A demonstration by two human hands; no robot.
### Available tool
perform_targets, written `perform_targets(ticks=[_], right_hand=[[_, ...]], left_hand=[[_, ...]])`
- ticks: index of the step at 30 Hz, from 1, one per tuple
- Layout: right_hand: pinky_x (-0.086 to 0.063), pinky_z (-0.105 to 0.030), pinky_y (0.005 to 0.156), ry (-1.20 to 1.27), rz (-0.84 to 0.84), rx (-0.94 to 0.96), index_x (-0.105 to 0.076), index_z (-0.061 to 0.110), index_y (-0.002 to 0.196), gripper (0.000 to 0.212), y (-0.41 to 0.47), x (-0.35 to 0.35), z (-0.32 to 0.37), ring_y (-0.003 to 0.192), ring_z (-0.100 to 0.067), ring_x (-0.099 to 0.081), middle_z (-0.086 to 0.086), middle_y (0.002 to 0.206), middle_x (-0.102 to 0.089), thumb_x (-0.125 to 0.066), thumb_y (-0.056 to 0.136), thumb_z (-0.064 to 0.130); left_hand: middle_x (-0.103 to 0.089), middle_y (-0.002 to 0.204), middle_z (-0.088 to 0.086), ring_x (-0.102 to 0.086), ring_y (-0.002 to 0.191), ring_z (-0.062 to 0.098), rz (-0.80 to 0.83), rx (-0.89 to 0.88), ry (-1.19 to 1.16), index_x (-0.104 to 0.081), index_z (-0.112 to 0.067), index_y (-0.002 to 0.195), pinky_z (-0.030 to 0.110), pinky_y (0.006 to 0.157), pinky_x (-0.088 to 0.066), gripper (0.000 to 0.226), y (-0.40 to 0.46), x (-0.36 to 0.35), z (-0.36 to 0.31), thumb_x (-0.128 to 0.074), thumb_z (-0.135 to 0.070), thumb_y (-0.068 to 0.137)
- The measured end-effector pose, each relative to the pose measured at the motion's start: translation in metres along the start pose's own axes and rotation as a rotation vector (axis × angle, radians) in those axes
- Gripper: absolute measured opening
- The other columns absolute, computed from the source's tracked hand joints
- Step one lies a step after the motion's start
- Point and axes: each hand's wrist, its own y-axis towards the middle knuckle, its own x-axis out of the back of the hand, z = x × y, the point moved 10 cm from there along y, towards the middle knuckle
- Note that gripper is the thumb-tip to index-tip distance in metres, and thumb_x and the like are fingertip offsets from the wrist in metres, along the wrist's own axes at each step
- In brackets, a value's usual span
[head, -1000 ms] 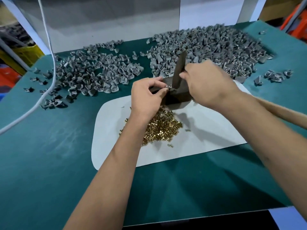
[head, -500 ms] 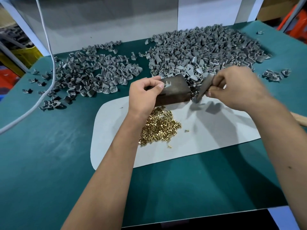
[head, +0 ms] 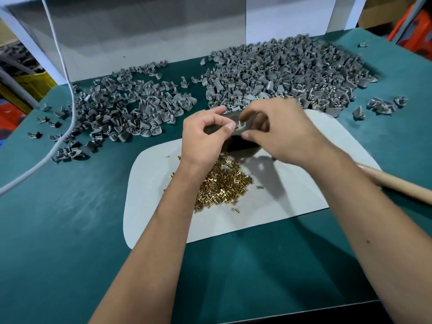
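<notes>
A dark block (head: 240, 146) stands on the far edge of the white mat (head: 292, 197). My left hand (head: 205, 139) grips its left end, with thumb and forefinger pinched at the top. My right hand (head: 282, 134) curls over the block's right side and holds a grey plastic part (head: 241, 124) against its top, between both hands' fingertips. My fingers hide most of that part. In front of the block, partly under my left wrist, lies a heap of small brass inserts (head: 226, 183).
Two spreads of grey plastic parts lie on the green table, one at the back left (head: 121, 108) and a bigger one at the back right (head: 292, 69). A wooden handle (head: 402, 187) lies at the right. A white cable (head: 65, 94) hangs at the left.
My right hand carried a grey part away to the right, then came back to the block with a grey part in its fingers. My left hand kept hold of the block.
</notes>
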Motion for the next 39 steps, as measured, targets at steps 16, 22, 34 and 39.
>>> perform_targets(ticks=[16,22,34,39], right_hand=[[-0.058,-0.037,0.077,-0.075,-0.196,0.183,-0.071,0.020,0.091,0.018,0.010,0.001,0.000,0.077,-0.017,-0.064,0.001,0.082,-0.069,-0.079,0.086,0.035],[-0.058,-0.029,0.085,0.049,-0.387,-0.144,-0.066,0.013,0.121,0.035,0.031,0.046,-0.061,0.085,-0.013,-0.069,0.001,0.091,-0.071,-0.078,0.090,0.020],[-0.052,-0.051,0.094,-0.292,-0.015,-0.283,-0.051,0.010,0.129,0.040,0.036,0.029,-0.114,0.105,-0.035,-0.059,-0.017,0.118,-0.062,-0.055,0.092,-0.005],[-0.045,-0.044,0.098,-0.339,0.038,-0.225,-0.048,0.006,0.136,0.044,0.040,0.025,-0.110,0.117,-0.036,-0.054,-0.017,0.130,-0.057,-0.054,0.094,-0.004]], left_hand=[[-0.074,0.106,-0.008,-0.067,0.105,0.004,-0.101,0.009,0.079,-0.078,-0.023,0.076,0.043,0.102,-0.053,0.020,0.004,0.014,0.006,-0.068,-0.024,0.093],[-0.064,0.080,-0.009,-0.057,0.067,-0.001,-0.336,0.055,0.280,-0.073,-0.010,0.091,0.025,0.061,-0.052,0.036,0.009,0.061,0.017,-0.053,-0.037,0.104],[-0.070,0.098,0.006,-0.062,0.103,0.037,-0.220,0.289,0.524,-0.071,-0.019,0.101,0.055,0.102,-0.048,0.041,0.015,0.073,0.050,-0.045,-0.050,0.104],[-0.069,0.101,0.004,-0.060,0.108,0.035,-0.217,0.287,0.488,-0.070,-0.022,0.098,0.056,0.107,-0.044,0.037,0.016,0.074,0.051,-0.046,-0.050,0.103]])
